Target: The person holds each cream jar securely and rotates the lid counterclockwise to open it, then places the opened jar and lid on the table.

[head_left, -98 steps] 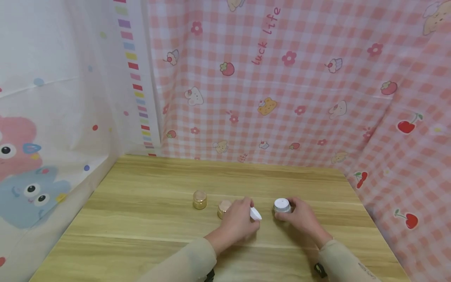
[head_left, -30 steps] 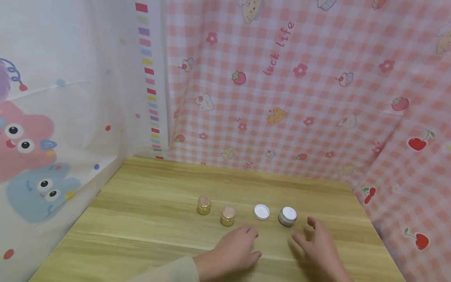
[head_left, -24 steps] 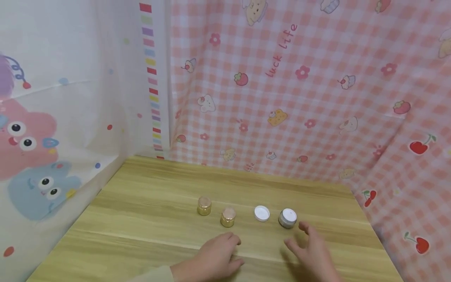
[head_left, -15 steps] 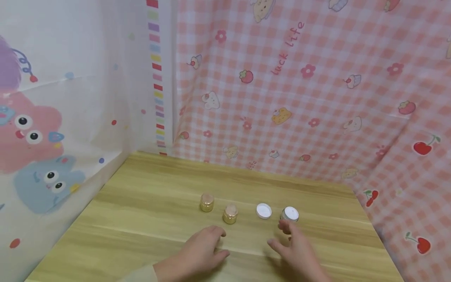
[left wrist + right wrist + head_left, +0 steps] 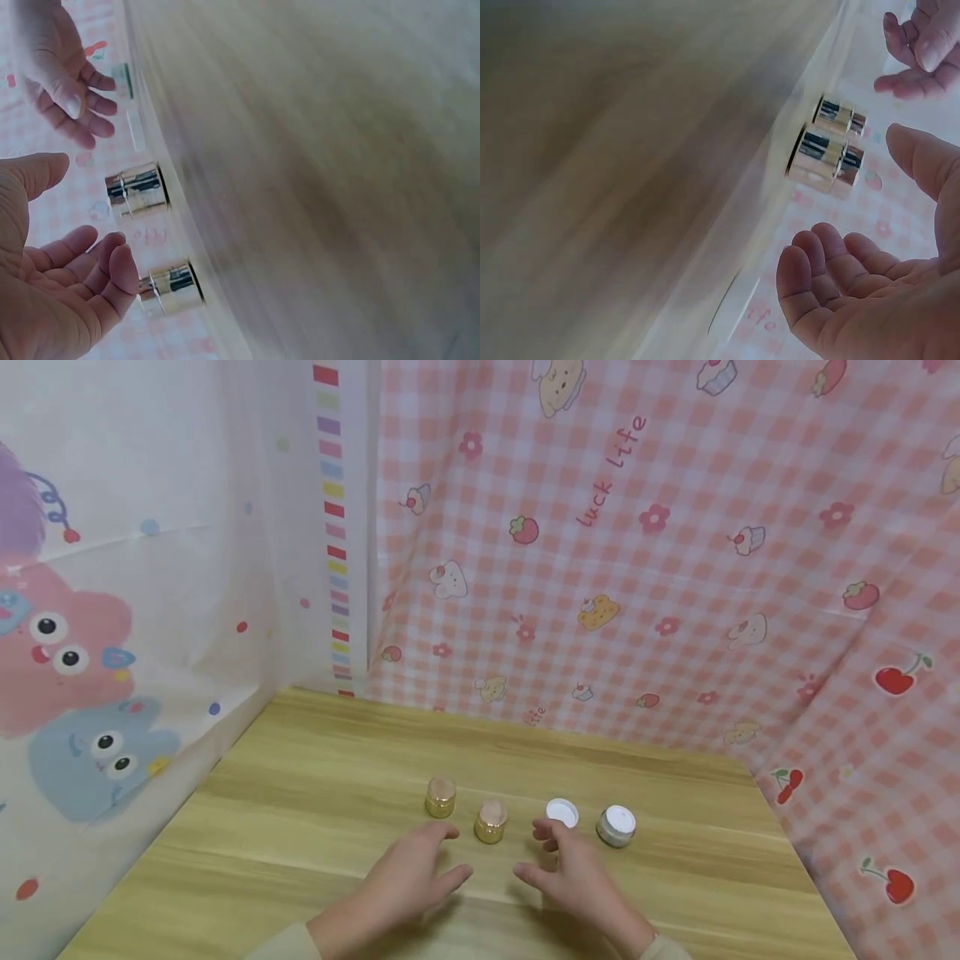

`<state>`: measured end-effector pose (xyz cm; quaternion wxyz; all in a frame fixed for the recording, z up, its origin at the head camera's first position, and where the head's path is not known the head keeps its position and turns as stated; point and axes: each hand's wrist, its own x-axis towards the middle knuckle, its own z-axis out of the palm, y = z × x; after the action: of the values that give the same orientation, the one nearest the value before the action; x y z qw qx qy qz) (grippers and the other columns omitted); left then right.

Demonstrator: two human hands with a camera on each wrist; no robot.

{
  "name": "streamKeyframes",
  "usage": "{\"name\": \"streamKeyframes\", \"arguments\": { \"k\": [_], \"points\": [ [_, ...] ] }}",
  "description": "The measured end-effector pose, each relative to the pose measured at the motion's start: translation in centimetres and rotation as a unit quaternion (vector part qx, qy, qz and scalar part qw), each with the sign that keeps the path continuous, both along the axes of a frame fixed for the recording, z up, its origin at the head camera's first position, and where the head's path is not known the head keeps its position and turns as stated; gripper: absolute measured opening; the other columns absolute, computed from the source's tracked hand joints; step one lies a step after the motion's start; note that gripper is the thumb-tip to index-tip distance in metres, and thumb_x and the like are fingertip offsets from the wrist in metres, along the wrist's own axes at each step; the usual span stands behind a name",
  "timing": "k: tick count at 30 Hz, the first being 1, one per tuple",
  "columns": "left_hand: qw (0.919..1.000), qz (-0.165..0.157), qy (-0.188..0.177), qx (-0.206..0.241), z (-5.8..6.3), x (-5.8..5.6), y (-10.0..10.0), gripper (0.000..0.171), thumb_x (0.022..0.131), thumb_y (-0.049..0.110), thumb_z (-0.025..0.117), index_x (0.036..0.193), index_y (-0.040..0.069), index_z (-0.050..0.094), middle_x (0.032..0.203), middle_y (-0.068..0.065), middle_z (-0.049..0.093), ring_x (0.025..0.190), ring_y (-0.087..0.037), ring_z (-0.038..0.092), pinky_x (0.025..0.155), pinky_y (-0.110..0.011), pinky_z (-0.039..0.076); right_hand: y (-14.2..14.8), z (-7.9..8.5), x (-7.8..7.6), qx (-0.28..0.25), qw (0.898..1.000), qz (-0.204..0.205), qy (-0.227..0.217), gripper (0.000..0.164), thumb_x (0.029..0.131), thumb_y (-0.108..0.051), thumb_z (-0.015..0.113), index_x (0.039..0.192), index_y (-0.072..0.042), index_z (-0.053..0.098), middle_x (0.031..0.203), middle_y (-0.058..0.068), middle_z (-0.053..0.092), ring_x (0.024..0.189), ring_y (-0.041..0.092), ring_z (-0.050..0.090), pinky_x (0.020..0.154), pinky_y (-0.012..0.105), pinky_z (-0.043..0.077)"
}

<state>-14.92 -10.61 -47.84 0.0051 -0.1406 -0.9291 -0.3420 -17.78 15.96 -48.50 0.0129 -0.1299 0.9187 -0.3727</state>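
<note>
Two small gold jars stand on the table: one farther left (image 5: 441,798), the other nearer the middle (image 5: 491,822). To their right lies a white lid (image 5: 562,812), hollow side up, its near edge partly covered by the fingers of my right hand (image 5: 577,872). A glass jar with a white top (image 5: 617,826) stands right of the lid. My left hand (image 5: 405,877) is in front of the gold jars, thumb and fingers spread apart and holding nothing. In the right wrist view the right hand's relaxed, loosely bent fingers (image 5: 825,277) are bare too.
The wood-grain table (image 5: 315,777) runs back to a pink checked curtain (image 5: 645,577). A white curtain with cartoon figures (image 5: 187,610) hangs along the left side, and checked cloth also lines the right side.
The white lid was in the left hand and now lies on the table. The right hand has let go of the glass jar and moved left; the left hand has drawn back leftward.
</note>
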Motion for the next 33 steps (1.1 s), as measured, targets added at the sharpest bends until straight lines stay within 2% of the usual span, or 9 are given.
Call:
{"name": "streamKeyframes", "arguments": {
  "k": [6, 15, 19, 23, 28, 30, 33],
  "points": [
    [0.9999, 0.004, 0.008, 0.005, -0.3, -0.4, -0.1, 0.052, 0.095, 0.039, 0.079, 0.133, 0.006, 0.066, 0.134, -0.015, 0.072, 0.124, -0.036, 0.070, 0.101, -0.055, 0.059, -1.3, -0.2, -1.0, 0.008, 1.000, 0.020, -0.006, 0.071, 0.087, -0.033, 0.089, 0.142, -0.001, 0.060, 0.130, 0.014, 0.073, 0.116, 0.030, 0.069, 0.098, 0.049, 0.058],
    [0.9997, 0.015, 0.017, 0.008, -0.4, -0.9, 0.2, 0.055, 0.094, 0.039, 0.081, 0.133, 0.004, 0.067, 0.135, -0.015, 0.073, 0.124, -0.037, 0.070, 0.103, -0.056, 0.058, -2.6, -0.6, -2.2, 0.007, 0.999, 0.022, -0.024, 0.073, 0.086, -0.034, 0.089, 0.143, 0.001, 0.058, 0.131, 0.017, 0.072, 0.118, 0.033, 0.069, 0.100, 0.054, 0.057],
    [0.9996, 0.022, 0.019, 0.006, -0.5, -1.1, 0.3, 0.055, 0.093, 0.040, 0.082, 0.133, 0.004, 0.067, 0.134, -0.014, 0.074, 0.123, -0.037, 0.070, 0.101, -0.056, 0.059, -3.2, -0.8, -3.0, 0.017, 0.999, 0.019, -0.028, 0.074, 0.086, -0.035, 0.088, 0.143, 0.002, 0.058, 0.132, 0.017, 0.072, 0.116, 0.033, 0.070, 0.098, 0.053, 0.059],
    [0.9993, 0.027, 0.025, 0.006, -0.5, -1.2, 0.3, 0.053, 0.093, 0.038, 0.082, 0.131, 0.005, 0.068, 0.132, -0.013, 0.075, 0.122, -0.036, 0.071, 0.099, -0.056, 0.059, -3.7, -1.0, -3.6, 0.017, 0.999, 0.019, -0.020, 0.066, 0.086, -0.034, 0.088, 0.137, 0.001, 0.063, 0.127, 0.016, 0.075, 0.112, 0.030, 0.071, 0.097, 0.051, 0.059],
    [0.9991, 0.029, 0.031, 0.004, -0.7, -1.4, 0.3, 0.052, 0.093, 0.038, 0.081, 0.131, 0.005, 0.069, 0.131, -0.012, 0.075, 0.122, -0.035, 0.071, 0.098, -0.056, 0.060, -4.2, -1.1, -4.0, 0.031, 0.999, 0.008, -0.018, 0.052, 0.085, -0.034, 0.088, 0.125, -0.006, 0.069, 0.106, 0.006, 0.074, 0.095, 0.019, 0.066, 0.083, 0.039, 0.057],
    [0.9990, 0.031, 0.031, 0.002, -0.7, -1.4, 0.3, 0.052, 0.093, 0.039, 0.081, 0.131, 0.005, 0.069, 0.131, -0.012, 0.075, 0.122, -0.035, 0.071, 0.098, -0.055, 0.060, -4.4, -1.1, -4.2, 0.039, 0.999, 0.000, -0.021, 0.051, 0.085, -0.035, 0.088, 0.123, -0.006, 0.070, 0.098, 0.003, 0.071, 0.087, 0.016, 0.061, 0.075, 0.034, 0.053],
    [0.9991, 0.032, 0.028, 0.004, -0.5, -1.4, 0.2, 0.052, 0.093, 0.039, 0.081, 0.131, 0.005, 0.069, 0.131, -0.011, 0.075, 0.122, -0.035, 0.071, 0.098, -0.055, 0.060, -4.8, -1.2, -4.4, 0.050, 0.998, -0.010, -0.024, 0.053, 0.085, -0.038, 0.089, 0.123, -0.006, 0.070, 0.095, 0.002, 0.070, 0.082, 0.014, 0.060, 0.070, 0.031, 0.051]
  ]
}}
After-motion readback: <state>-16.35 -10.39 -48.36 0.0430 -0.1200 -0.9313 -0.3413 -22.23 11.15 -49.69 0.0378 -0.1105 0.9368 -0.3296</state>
